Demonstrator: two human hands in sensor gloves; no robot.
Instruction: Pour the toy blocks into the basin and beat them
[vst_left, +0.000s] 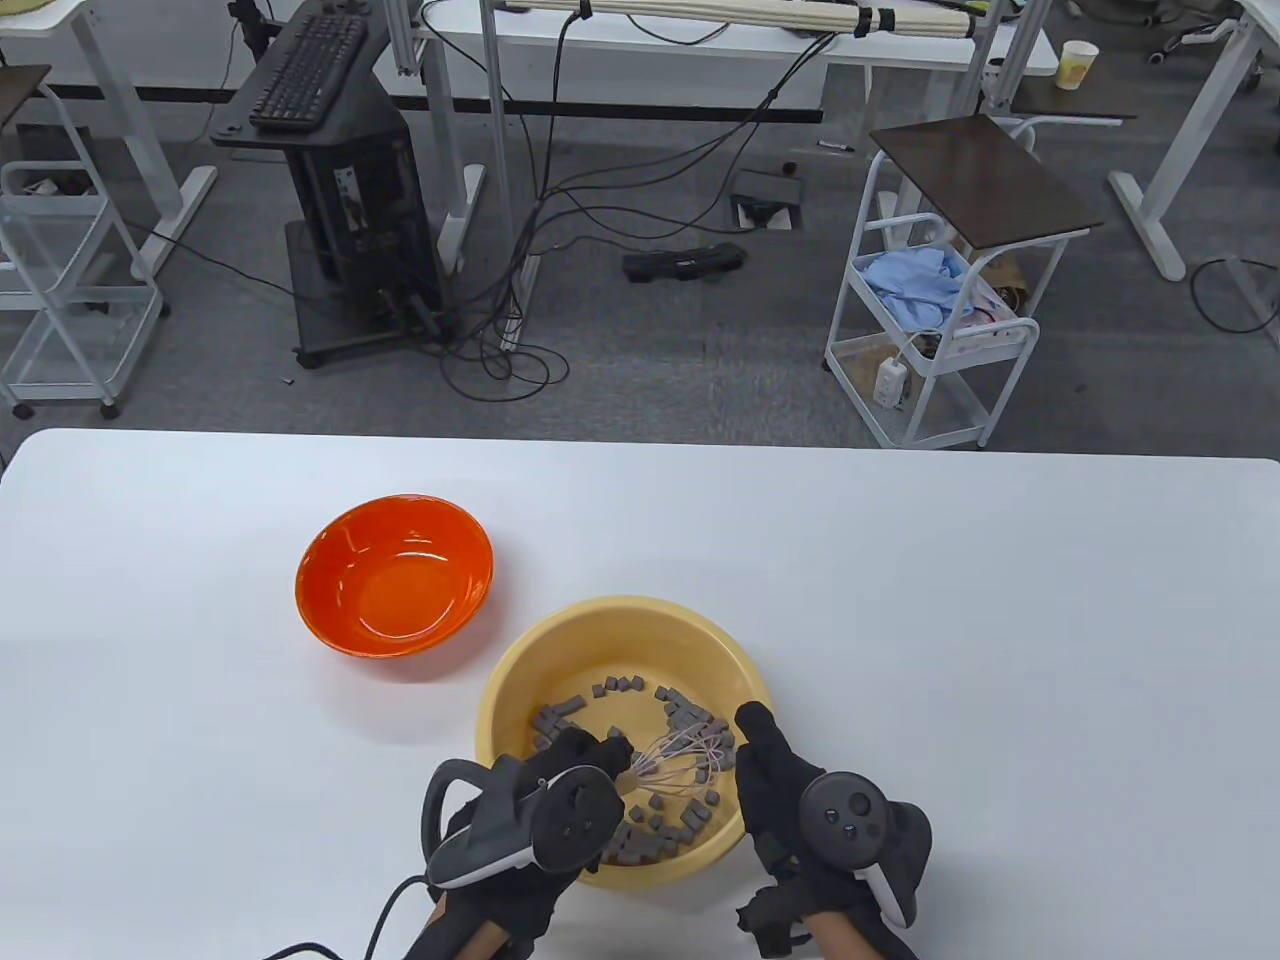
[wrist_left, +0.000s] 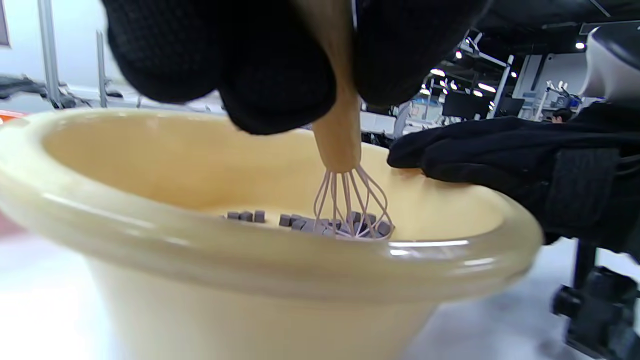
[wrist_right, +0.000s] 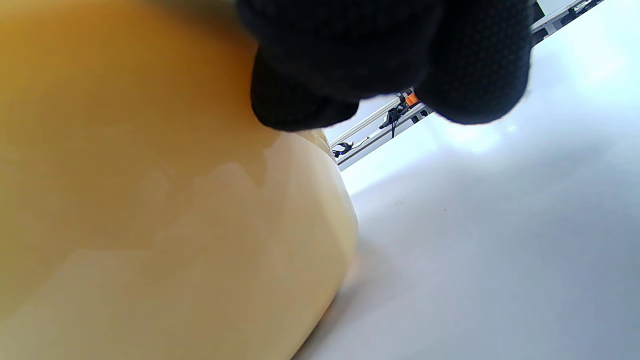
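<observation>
Toy blocks lie loose in the yellow basin near the table's front edge; orange bowl sits empty toward the left-rear, so pour looks done, beating in progress. Left hand fingers clamp the whisk handle, wires down among blocks. Right hand rests on basin rim, fingers approx. straight & together, steadying it.

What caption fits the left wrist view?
Left hand stirs grey blocks with a whisk in the yellow basin.
</observation>
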